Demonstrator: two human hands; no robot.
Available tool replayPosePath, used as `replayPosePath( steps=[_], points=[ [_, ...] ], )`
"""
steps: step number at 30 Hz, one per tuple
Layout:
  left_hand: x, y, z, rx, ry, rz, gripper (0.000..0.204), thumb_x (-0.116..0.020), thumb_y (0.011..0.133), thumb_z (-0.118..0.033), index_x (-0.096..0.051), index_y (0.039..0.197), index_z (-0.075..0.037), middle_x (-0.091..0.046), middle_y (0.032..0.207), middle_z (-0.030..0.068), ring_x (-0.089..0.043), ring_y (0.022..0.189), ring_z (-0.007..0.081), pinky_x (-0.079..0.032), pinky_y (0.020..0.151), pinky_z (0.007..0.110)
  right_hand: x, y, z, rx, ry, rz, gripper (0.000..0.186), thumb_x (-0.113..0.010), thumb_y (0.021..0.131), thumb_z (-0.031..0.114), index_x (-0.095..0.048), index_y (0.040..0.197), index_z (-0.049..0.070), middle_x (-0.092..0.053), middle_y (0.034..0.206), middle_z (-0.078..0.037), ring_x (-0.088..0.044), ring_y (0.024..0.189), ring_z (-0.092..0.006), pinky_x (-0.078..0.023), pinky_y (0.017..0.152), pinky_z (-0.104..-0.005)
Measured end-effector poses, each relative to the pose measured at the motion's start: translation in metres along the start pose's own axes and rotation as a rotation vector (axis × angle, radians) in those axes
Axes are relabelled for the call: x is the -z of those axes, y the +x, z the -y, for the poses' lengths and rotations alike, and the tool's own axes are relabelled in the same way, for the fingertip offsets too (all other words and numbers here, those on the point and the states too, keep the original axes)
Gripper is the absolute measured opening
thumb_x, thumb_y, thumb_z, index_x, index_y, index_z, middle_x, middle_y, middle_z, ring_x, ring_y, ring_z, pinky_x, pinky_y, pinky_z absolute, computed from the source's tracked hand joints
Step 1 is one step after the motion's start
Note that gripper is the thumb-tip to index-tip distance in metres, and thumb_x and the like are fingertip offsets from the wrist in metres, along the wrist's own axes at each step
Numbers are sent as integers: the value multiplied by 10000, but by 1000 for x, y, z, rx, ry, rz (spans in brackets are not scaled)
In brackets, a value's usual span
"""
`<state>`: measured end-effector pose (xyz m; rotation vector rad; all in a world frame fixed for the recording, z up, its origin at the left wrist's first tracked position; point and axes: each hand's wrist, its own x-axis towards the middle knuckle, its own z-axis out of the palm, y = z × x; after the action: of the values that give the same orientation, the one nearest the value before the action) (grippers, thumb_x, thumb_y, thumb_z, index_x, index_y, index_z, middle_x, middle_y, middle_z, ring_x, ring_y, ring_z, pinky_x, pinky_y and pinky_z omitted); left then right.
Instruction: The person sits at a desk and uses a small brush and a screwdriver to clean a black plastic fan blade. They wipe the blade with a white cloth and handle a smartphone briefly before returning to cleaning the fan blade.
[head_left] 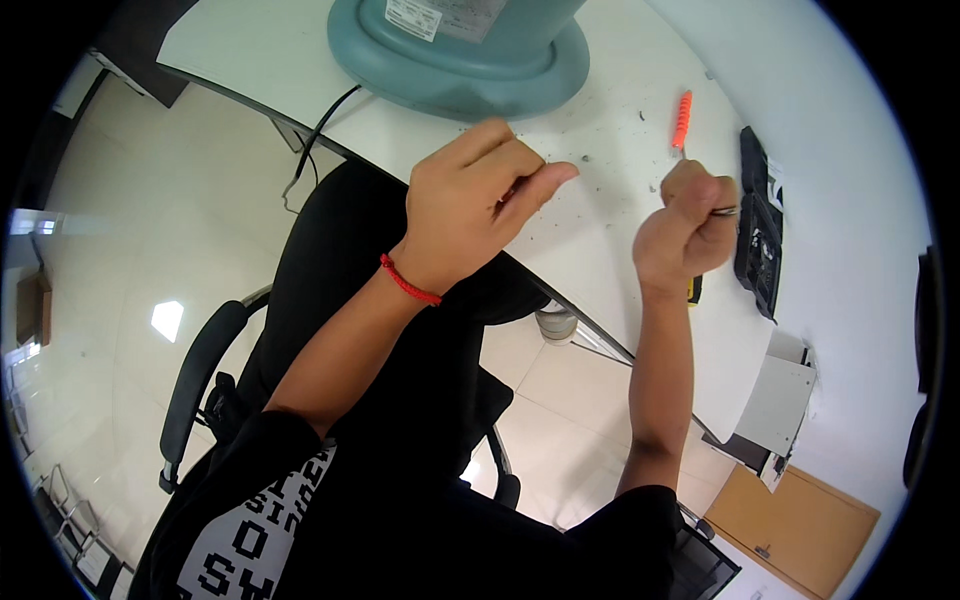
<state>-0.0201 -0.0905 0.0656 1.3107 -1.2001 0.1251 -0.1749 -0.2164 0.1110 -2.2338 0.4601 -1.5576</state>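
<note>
My right hand point(685, 228) is closed in a fist above the white desk point(600, 230), with a ring on one finger. A thin tool with an orange ribbed handle point(682, 118) sticks up out of the fist, and a small yellow bit point(694, 290) shows just below the hand. My left hand point(478, 200) hovers over the desk's near edge with fingers curled and the thumb pointing right. A red cord bracelet point(408, 282) circles that wrist. Whether the left fingers pinch something small is hidden.
A large teal round base point(460, 60) stands at the back of the desk, with a black cable point(318, 132) hanging off the edge. A black opened device point(758, 230) lies to the right. A black office chair point(300, 300) is below, and dark specks dot the desk.
</note>
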Motion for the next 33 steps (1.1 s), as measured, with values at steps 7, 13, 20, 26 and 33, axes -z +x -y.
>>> replayPosePath(
  steps=[7, 13, 20, 26, 33],
  points=[
    [19, -8, -12, 18, -576, 84, 208, -574, 930, -66, -674, 1102, -5, -651, 1003, 123, -608, 853, 204, -493, 791, 312, -3, -29, 56, 292, 48, 399, 257, -732, 839, 82, -532, 679, 67, -530, 596, -65, -482, 480, -219, -354, 439, -336],
    [52, -129, -57, 455, -1164, 429, 527, -377, 994, -418, -691, 1007, 5, -682, 1055, 163, -623, 997, 263, -452, 956, 395, -16, -156, 142, -1, 188, 616, 363, -667, 901, 319, -666, 726, 1, -629, 696, -132, -635, 663, -295, -488, 620, -388],
    [87, -230, -43, 1592, -1332, 284, 524, -430, 1027, -477, -691, 953, -28, -693, 1118, 173, -643, 1106, 304, -439, 1062, 442, -61, -252, 194, -1254, 207, 490, 420, -516, 1026, 267, -682, 874, -88, -688, 778, -171, -678, 809, -279, -513, 777, -367],
    [56, -239, -41, 1578, -1348, 149, 498, -365, 1048, -368, -654, 892, 7, -700, 1035, 202, -668, 998, 320, -488, 979, 399, -68, -249, 179, -1345, 117, 312, 511, -517, 1038, 345, -688, 900, -116, -699, 825, -148, -668, 818, -206, -499, 776, -313],
    [49, -221, -42, 1821, -1249, 150, 430, -435, 1047, -310, -624, 803, -11, -716, 881, 177, -693, 919, 282, -526, 918, 370, -48, -261, 163, -1087, 13, 405, 388, -505, 1004, 264, -648, 813, -42, -619, 663, -225, -643, 605, -372, -469, 567, -442]
  ],
)
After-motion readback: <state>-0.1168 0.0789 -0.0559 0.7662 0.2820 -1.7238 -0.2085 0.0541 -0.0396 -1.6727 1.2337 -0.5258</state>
